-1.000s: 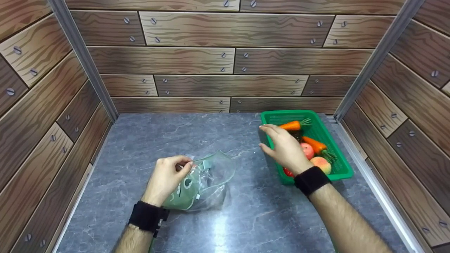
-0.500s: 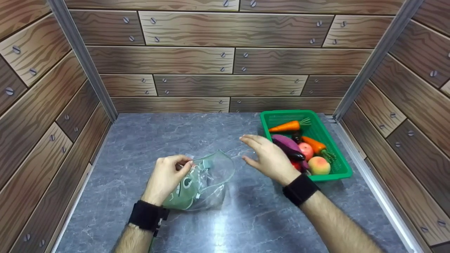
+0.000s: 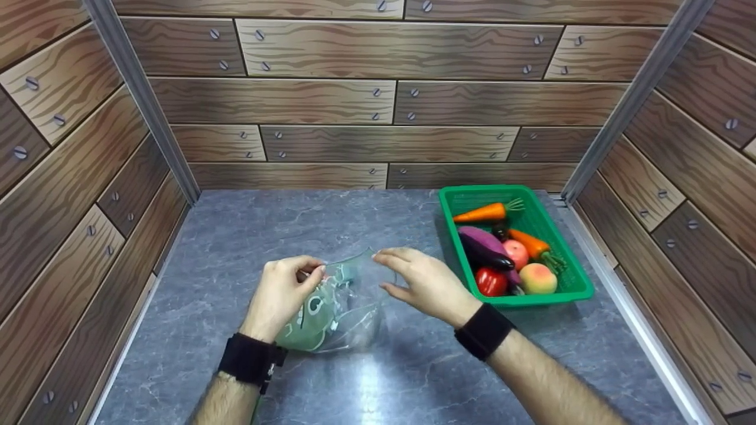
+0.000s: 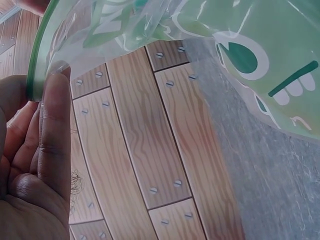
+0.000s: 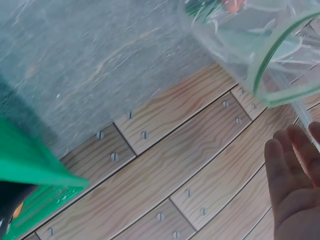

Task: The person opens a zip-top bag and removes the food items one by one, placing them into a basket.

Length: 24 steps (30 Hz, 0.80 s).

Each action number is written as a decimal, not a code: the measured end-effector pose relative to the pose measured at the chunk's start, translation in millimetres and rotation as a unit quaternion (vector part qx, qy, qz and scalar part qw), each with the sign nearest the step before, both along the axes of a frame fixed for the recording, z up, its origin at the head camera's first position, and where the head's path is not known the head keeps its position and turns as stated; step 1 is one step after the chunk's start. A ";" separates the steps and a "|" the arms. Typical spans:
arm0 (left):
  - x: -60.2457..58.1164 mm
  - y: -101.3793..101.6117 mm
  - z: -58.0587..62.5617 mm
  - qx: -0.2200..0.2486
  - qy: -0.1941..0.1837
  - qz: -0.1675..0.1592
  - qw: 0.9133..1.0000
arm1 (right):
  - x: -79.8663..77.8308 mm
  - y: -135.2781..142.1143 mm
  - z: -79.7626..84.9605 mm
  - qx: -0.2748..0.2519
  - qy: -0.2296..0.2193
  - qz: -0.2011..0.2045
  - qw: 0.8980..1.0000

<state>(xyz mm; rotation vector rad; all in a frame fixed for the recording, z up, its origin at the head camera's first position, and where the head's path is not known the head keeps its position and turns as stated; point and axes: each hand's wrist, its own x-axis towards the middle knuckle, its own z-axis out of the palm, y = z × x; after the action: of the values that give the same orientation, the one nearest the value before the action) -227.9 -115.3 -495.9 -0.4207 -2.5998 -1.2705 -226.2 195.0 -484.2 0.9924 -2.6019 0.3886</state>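
At the middle of the table in the head view, a clear plastic zip bag (image 3: 313,332) with a green cartoon print stands with its mouth spread. My left hand (image 3: 280,298) pinches its rim between thumb and fingers; the left wrist view shows the green zip strip (image 4: 37,70) at those fingertips. My right hand (image 3: 428,286) is beside the bag's far right rim, fingers extended and thumb apart. In the right wrist view its fingers (image 5: 280,165) are a little below the open rim (image 5: 267,70). Something red and green shows at the bag through the plastic.
A green basket (image 3: 585,289) stands at the right, holding two carrots (image 3: 481,212), a dark eggplant (image 3: 485,251), a long purple item (image 3: 481,236), a red pepper (image 3: 491,282), a peach (image 3: 538,278) and a pinkish round fruit (image 3: 515,254). Wood-patterned walls (image 3: 319,100) enclose the grey table (image 3: 260,224).
My right hand has moved left from over the basket to the bag's right rim, uncovering the eggplant and red pepper. My left hand has kept its pinch on the bag.
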 end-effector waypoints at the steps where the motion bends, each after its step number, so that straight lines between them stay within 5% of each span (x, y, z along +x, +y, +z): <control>1: -0.2 0.2 0.5 -0.002 0.001 0.001 1.000 | 0.4 -2.9 -1.0 0.004 -0.004 0.004 1.000; 15: 0.9 0.0 2.4 -0.002 0.004 0.002 1.000 | -9.2 -38.4 -25.0 0.055 -0.039 0.051 0.996; 24: 1.5 1.9 2.0 0.005 0.000 0.001 1.000 | -22.3 -56.2 -35.2 0.099 -0.083 0.043 0.991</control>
<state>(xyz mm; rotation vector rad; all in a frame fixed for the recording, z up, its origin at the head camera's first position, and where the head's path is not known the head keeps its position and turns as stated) -226.4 -113.5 -493.9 -0.4173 -2.5925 -1.2827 -248.5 138.7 -519.5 1.1862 -2.7971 0.2452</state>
